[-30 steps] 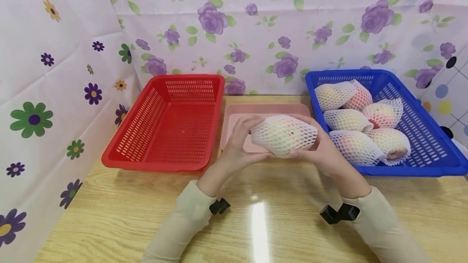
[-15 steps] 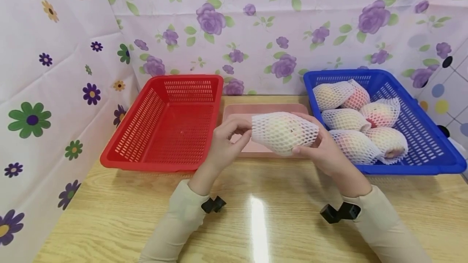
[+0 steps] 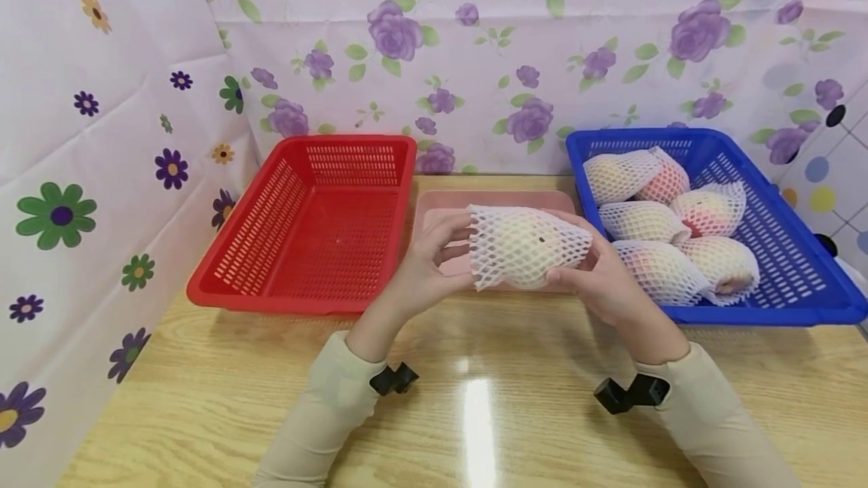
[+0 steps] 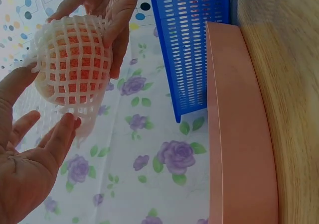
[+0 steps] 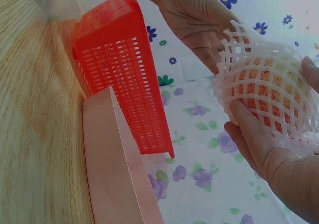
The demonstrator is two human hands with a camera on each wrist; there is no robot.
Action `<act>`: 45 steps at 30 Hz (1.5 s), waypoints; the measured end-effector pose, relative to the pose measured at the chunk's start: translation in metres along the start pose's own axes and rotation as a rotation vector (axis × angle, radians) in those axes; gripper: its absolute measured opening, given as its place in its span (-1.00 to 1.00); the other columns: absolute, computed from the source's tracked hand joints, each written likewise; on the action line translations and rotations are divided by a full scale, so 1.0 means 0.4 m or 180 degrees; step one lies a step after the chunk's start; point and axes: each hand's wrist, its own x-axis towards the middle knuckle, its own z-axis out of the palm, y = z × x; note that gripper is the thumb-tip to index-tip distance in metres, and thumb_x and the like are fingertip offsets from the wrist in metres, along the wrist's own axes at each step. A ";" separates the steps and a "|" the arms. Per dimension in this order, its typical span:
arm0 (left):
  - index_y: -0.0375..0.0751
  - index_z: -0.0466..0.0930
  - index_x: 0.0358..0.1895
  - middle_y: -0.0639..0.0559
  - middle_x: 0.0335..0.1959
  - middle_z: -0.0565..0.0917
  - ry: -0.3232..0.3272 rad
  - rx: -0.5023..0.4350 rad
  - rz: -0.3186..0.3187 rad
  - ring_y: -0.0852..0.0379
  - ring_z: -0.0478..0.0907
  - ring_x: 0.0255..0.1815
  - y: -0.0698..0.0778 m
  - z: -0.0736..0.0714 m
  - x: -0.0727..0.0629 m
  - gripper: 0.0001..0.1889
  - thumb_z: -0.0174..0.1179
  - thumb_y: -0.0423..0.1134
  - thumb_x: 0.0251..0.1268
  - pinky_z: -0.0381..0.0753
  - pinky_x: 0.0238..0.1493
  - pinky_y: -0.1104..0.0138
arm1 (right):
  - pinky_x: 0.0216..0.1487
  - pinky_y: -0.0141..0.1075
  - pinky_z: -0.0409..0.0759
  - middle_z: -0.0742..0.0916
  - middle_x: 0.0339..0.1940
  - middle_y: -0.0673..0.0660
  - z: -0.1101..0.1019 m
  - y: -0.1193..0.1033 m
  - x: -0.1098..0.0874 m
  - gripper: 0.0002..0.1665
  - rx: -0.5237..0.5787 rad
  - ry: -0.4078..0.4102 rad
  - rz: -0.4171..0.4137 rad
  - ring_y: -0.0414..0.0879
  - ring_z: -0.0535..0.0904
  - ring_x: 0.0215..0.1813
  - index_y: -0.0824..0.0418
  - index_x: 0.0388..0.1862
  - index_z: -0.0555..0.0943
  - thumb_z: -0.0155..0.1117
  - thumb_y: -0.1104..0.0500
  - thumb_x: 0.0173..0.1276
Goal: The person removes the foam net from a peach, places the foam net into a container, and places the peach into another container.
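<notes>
A red-and-yellow apple (image 5: 266,84) in a white foam net (image 3: 529,243) is held up over the pink tray (image 3: 434,205). My right hand (image 3: 603,277) grips it from the right, thumb in front and fingers behind. On the left, my left hand (image 3: 434,262) holds the net's wide, spread edge between thumb and fingers. The left wrist view shows the left fingertips (image 4: 70,122) at the edge of the net, close to the apple's red side. The net's narrow end points toward the right palm.
The red basket (image 3: 339,303) stands on the left of the wooden table (image 3: 407,428). To the right, a blue basket (image 3: 800,247) holds several netted fruits (image 3: 654,269). Flowered cloth (image 3: 475,96) hangs behind and at the left.
The left hand shifted from around the apple to the net's left end, pinched its edge, then spread it wider. The right hand keeps its grip.
</notes>
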 end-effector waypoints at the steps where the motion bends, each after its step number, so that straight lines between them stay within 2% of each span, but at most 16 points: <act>1: -0.58 0.27 0.19 -0.44 0.13 0.40 -0.0001 -0.0008 -0.0059 -0.32 0.44 0.16 0.001 0.001 0.000 -0.36 0.27 -0.69 -0.06 0.53 0.19 0.16 | 0.00 -0.40 0.61 0.50 0.17 0.05 0.000 0.001 0.000 -0.20 0.0041 -0.0007 0.0005 -0.18 0.52 0.09 0.11 0.31 0.32 0.23 0.59 0.12; 6: -0.51 0.22 0.26 -0.40 0.20 0.32 0.0010 -0.0063 -0.0358 -0.30 0.41 0.20 0.003 0.003 0.000 -0.28 0.28 -0.67 -0.08 0.53 0.18 0.16 | -0.04 -0.34 0.65 0.51 0.18 0.05 -0.001 0.008 0.001 -0.20 0.0260 -0.0043 0.0058 -0.17 0.54 0.08 0.08 0.34 0.33 0.21 0.57 0.16; 11: -0.44 0.20 0.27 -0.35 0.22 0.30 -0.0009 -0.0075 -0.0528 -0.28 0.40 0.21 0.003 0.009 -0.002 -0.26 0.30 -0.63 -0.08 0.57 0.13 0.12 | -0.06 -0.30 0.67 0.56 0.10 0.04 -0.005 0.018 -0.002 -0.31 0.0406 -0.0038 0.0156 -0.16 0.58 0.04 0.07 0.31 0.37 0.15 0.53 0.25; 17: -0.37 0.24 0.25 -0.30 0.17 0.37 -0.0025 0.0191 -0.0495 -0.21 0.45 0.17 0.006 0.012 -0.005 -0.26 0.36 -0.58 -0.09 0.60 0.09 0.21 | -0.12 -0.25 0.69 0.64 -0.05 0.03 0.002 0.034 -0.002 -0.45 0.0452 0.0040 0.0133 -0.14 0.64 -0.05 0.12 0.15 0.48 0.13 0.55 0.25; 21: -0.41 0.25 0.22 -0.33 0.14 0.38 0.0030 0.0113 -0.0401 -0.23 0.47 0.15 0.004 0.014 -0.003 -0.29 0.34 -0.62 -0.09 0.60 0.09 0.19 | -0.15 -0.27 0.69 0.67 -0.09 0.03 0.008 0.031 -0.005 -0.49 0.0459 0.0177 0.0145 -0.14 0.66 -0.09 0.13 0.09 0.52 0.14 0.55 0.24; 27: -0.42 0.25 0.20 -0.36 0.13 0.39 0.0084 0.0044 -0.0442 -0.26 0.45 0.16 0.005 0.013 -0.001 -0.28 0.34 -0.64 -0.13 0.57 0.13 0.09 | -0.19 -0.31 0.69 0.70 -0.14 0.00 0.016 0.025 -0.004 -0.54 0.0365 0.0398 0.0162 -0.18 0.66 -0.13 0.11 -0.02 0.61 0.15 0.55 0.23; 32: -0.42 0.25 0.19 -0.34 0.15 0.36 0.0058 0.0020 -0.0410 -0.24 0.46 0.14 0.001 0.012 0.000 -0.29 0.33 -0.65 -0.13 0.59 0.10 0.14 | -0.21 -0.35 0.69 0.73 -0.21 0.00 0.024 0.017 -0.001 -0.56 0.0328 0.0672 0.0196 -0.19 0.68 -0.19 0.11 -0.14 0.67 0.12 0.58 0.22; 35: -0.45 0.24 0.20 -0.36 0.15 0.36 0.0057 -0.0085 -0.0440 -0.22 0.47 0.10 -0.004 0.013 0.002 -0.29 0.30 -0.68 -0.13 0.59 0.08 0.07 | -0.22 -0.36 0.69 0.74 -0.25 -0.01 0.031 0.010 0.000 -0.58 0.0250 0.0904 0.0273 -0.20 0.69 -0.22 0.10 -0.21 0.70 0.13 0.57 0.22; 40: -0.42 0.23 0.23 -0.39 0.09 0.44 0.0087 -0.0279 -0.0604 -0.14 0.52 -0.01 -0.007 0.019 0.001 -0.25 0.28 -0.70 -0.15 0.58 0.02 -0.03 | -0.23 -0.39 0.68 0.75 -0.29 -0.05 0.040 0.000 0.003 -0.71 -0.0207 0.1245 0.0404 -0.23 0.68 -0.25 0.04 -0.27 0.70 0.32 0.43 0.18; 45: -0.38 0.21 0.24 -0.38 0.10 0.44 0.0083 -0.0383 -0.0734 -0.07 0.53 -0.03 -0.008 0.026 0.004 -0.24 0.29 -0.70 -0.15 0.63 -0.03 0.16 | -0.23 -0.37 0.68 0.74 -0.26 -0.06 0.035 -0.010 -0.004 -0.75 -0.0500 0.1258 0.0460 -0.23 0.69 -0.24 0.09 -0.17 0.63 0.32 0.37 0.21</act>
